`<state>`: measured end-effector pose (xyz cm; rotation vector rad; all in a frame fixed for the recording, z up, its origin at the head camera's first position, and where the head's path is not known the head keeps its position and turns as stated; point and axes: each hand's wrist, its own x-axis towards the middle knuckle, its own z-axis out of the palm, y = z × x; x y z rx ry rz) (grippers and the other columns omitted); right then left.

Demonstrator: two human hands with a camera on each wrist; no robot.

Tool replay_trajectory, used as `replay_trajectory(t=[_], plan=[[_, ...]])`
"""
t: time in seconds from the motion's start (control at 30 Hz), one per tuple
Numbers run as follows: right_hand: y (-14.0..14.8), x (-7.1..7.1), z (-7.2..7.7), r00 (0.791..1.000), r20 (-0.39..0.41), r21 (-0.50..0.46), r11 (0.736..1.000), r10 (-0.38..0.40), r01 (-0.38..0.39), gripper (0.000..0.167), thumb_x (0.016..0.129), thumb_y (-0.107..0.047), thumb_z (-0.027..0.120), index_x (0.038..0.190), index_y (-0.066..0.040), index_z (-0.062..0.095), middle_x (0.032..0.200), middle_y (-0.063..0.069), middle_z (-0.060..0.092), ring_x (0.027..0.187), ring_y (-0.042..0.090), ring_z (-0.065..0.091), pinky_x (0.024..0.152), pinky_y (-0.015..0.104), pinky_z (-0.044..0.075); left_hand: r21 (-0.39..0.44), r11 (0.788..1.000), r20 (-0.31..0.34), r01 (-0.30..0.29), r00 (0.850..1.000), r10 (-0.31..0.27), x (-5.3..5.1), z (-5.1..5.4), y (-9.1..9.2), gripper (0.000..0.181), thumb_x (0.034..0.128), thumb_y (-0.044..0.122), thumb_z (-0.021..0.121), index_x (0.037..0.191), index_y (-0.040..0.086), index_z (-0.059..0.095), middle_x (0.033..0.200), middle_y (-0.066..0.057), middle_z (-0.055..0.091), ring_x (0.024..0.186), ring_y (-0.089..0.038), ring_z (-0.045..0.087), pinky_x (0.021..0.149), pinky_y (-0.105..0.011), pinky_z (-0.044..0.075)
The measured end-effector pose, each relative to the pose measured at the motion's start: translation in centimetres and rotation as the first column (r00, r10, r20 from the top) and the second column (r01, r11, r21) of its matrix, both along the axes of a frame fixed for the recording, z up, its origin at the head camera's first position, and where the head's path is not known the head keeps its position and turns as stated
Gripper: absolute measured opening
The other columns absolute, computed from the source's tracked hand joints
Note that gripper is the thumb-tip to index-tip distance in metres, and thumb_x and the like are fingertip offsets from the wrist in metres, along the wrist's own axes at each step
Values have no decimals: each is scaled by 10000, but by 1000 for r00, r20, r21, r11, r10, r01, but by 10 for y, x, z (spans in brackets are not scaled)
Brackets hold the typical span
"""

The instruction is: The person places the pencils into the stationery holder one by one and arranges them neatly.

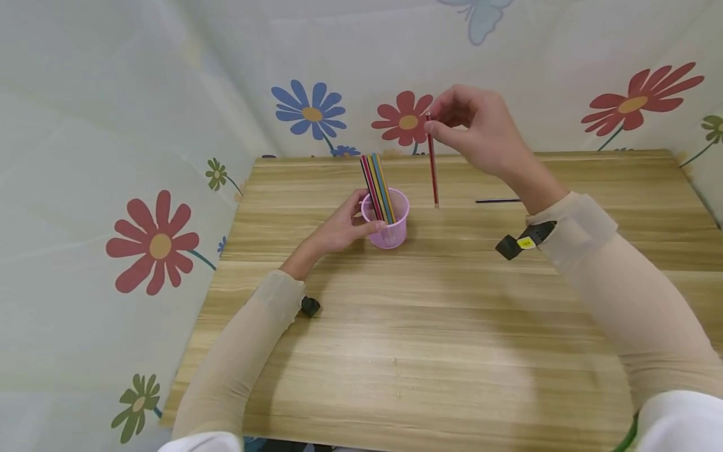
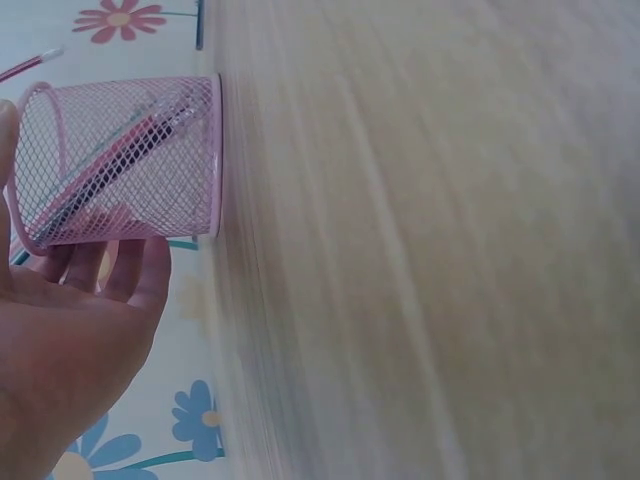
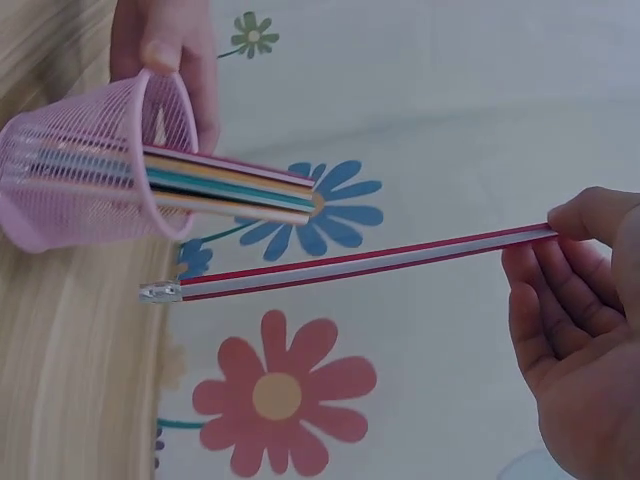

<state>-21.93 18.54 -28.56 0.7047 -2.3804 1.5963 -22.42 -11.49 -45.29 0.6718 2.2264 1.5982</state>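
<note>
A pink mesh pen cup (image 1: 393, 237) stands on the wooden table with several pencils (image 1: 380, 188) leaning in it, their tops above the rim. My left hand (image 1: 343, 225) curls round the cup's left side; in the left wrist view its fingers (image 2: 120, 268) lie along the mesh. Up to the right, my right hand (image 1: 480, 129) pinches a red striped pencil (image 1: 433, 166) by its upper end between thumb and fingers. The pencil hangs nearly upright, apart from the cup. Its lower end carries a silvery ferrule, plain in the right wrist view.
A dark pencil (image 1: 497, 201) lies on the table (image 1: 452, 301) under my right wrist, partly hidden by it. A flower-printed sheet (image 1: 316, 50) hangs behind the table and along its left side. Tiny clear specks lie near the table's front.
</note>
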Motion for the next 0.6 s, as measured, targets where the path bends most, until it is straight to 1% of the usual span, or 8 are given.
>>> replay_trajectory(t=[0.13, 0.3, 0.43, 0.6], plan=[[-11, -1, 4, 999, -42, -90, 996, -3, 0, 145, 976, -83, 755, 1070, 13, 699, 984, 65, 709, 894, 221, 645, 792, 248, 525, -3, 1000, 0, 0, 1000, 0, 0, 0, 0, 702, 986, 167, 781, 1543, 68, 365, 1497, -118, 488, 1392, -267, 512, 1166, -385, 459], [-24, -3, 2, 998, -55, -154, 988, 6, -14, 136, 974, -68, 756, 1062, 19, 699, 957, 75, 717, 858, 254, 651, 749, 256, 534, -7, 1000, 3, -1, 1000, 1, 0, 1, -1, 711, 986, 169, 782, 1550, 71, 360, 1505, -123, 485, 1394, -272, 512, 1165, -386, 461], [-34, -4, -2, 999, -40, -193, 980, 33, -40, 138, 978, -71, 754, 1068, 16, 694, 963, 89, 708, 828, 266, 659, 735, 270, 552, -14, 1000, 1, -3, 1000, 3, 0, 1, -1, 720, 984, 177, 785, 1553, 69, 357, 1508, -126, 481, 1397, -277, 507, 1169, -389, 458], [-42, -6, -9, 999, -1, -226, 973, 53, -52, 146, 995, -79, 744, 1091, 17, 691, 989, 96, 690, 852, 243, 694, 807, 281, 595, -21, 1000, -11, -2, 1000, 2, 0, 0, -1, 706, 986, 171, 783, 1545, 63, 366, 1509, -125, 483, 1396, -278, 508, 1165, -391, 462]])
